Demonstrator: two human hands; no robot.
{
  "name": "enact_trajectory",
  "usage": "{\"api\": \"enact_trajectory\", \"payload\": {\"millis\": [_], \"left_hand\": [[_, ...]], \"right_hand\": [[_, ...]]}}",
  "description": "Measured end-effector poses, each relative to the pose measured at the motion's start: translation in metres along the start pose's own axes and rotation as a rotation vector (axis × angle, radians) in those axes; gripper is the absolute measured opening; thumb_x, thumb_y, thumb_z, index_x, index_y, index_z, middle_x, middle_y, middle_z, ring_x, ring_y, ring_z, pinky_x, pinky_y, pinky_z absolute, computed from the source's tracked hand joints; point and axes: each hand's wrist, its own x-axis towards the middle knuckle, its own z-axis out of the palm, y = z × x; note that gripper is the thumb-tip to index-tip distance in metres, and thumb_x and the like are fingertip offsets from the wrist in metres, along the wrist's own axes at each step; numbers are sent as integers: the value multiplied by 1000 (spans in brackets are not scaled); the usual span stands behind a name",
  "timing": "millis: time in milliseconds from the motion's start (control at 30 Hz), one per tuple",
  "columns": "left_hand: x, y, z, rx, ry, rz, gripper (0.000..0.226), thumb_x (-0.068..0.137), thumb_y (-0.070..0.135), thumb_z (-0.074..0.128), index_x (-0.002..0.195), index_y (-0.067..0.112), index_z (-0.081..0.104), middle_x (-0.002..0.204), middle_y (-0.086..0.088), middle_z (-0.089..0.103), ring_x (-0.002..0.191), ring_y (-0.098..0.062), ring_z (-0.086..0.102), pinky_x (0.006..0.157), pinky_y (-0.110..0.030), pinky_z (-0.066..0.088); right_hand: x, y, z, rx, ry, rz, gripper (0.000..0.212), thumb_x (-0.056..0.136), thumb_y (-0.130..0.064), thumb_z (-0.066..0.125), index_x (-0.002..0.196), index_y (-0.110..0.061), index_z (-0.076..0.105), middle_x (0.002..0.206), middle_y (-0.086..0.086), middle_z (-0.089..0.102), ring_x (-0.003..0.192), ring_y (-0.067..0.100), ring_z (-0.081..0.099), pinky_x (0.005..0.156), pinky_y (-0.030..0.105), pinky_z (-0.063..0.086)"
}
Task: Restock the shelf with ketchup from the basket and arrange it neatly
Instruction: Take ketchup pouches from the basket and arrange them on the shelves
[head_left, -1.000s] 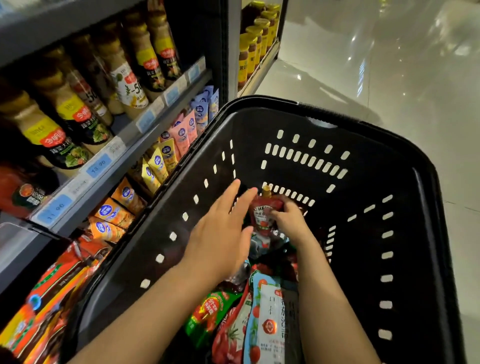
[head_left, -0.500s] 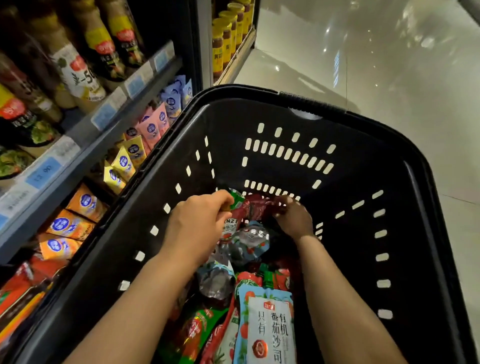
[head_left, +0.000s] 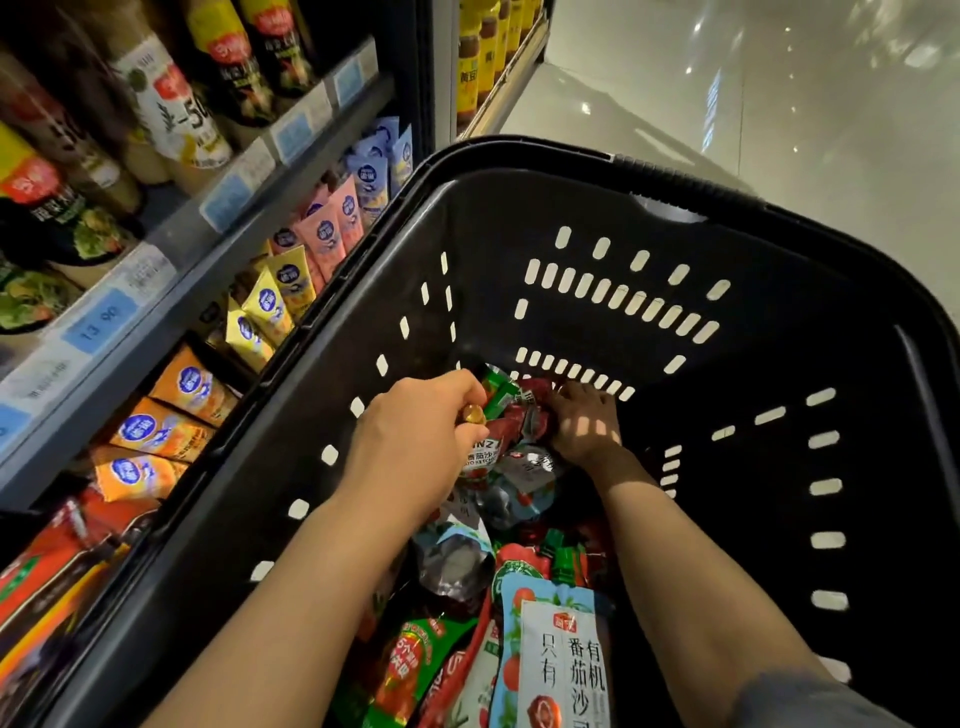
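Note:
A black plastic basket (head_left: 779, 322) fills the middle of the view, with several ketchup pouches heaped at its bottom. My left hand (head_left: 415, 441) grips a red Heinz ketchup pouch (head_left: 485, 452) by its gold-capped neck. Deeper in, my right hand (head_left: 584, 421) closes its fingers on a dark red pouch (head_left: 532, 410) at the far end of the pile. A white and blue tomato sauce pouch (head_left: 563, 660) lies nearest me. The shelf (head_left: 171, 306) stands to the left.
The upper shelf carries salad dressing bottles (head_left: 166, 109) behind blue price tags. Below it stand orange, yellow, pink and blue sauce pouches (head_left: 270, 306). Red packs (head_left: 57, 561) lie on the lowest level. Yellow-labelled bottles (head_left: 483, 57) stand further along. Glossy floor (head_left: 779, 104) lies to the right.
My left hand went from spread open above the pile to gripping the Heinz pouch by its neck. My right hand pushed deeper into the far pouches. The view tilted slightly.

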Motion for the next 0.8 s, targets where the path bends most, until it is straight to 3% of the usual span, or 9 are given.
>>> {"api": "enact_trajectory", "payload": {"millis": [133,200,300,433,567,667,800], "left_hand": [[2,-2,1,-65,-39,-30,20,86,36,68,106,34,64,101,10,68,97,-17,62,81,-34,50],[2,-3,4,-89,-45,-42,21,87,35,67,108,33,64,107,6,67,100,-19,62,84,-35,51],[3,-3,8,-132,-49,-82,19,89,32,64,108,29,64,111,3,67,100,-20,61,84,-33,49],[-2,-4,16,-112,-76,-112,16,92,28,61,107,24,63,111,1,66,100,-22,59,83,-32,45],[-4,-4,18,-171,8,-163,14,93,26,58,106,24,64,108,-2,68,99,-23,60,83,-33,46],[-3,-1,13,-322,65,-144,10,94,22,58,100,25,64,106,1,66,98,-20,60,82,-29,44],[-14,9,4,-397,-49,-2,9,95,23,56,99,26,64,99,8,63,98,-15,58,88,-33,46]], "right_hand": [[-13,-1,-13,84,78,-11,39,90,-34,53,128,-28,53,117,3,65,110,26,57,92,35,46],[-23,1,-28,119,108,28,32,89,-39,56,118,-26,60,113,2,66,108,24,58,91,35,46],[-46,2,-55,299,42,117,39,82,-41,66,117,-25,61,114,2,66,109,24,59,89,33,45],[-78,-10,-100,463,-52,164,27,80,-32,70,105,-25,63,104,0,67,89,19,60,73,27,44],[-105,-17,-157,463,-157,133,29,74,-28,76,99,-21,63,99,-2,66,94,19,60,86,38,50],[-127,-28,-184,354,-299,51,34,73,-22,78,105,-20,65,100,-2,66,92,18,59,82,33,49],[-146,-50,-184,432,-402,-54,37,72,-25,79,106,-23,65,98,-6,66,94,16,60,83,31,46]]}}
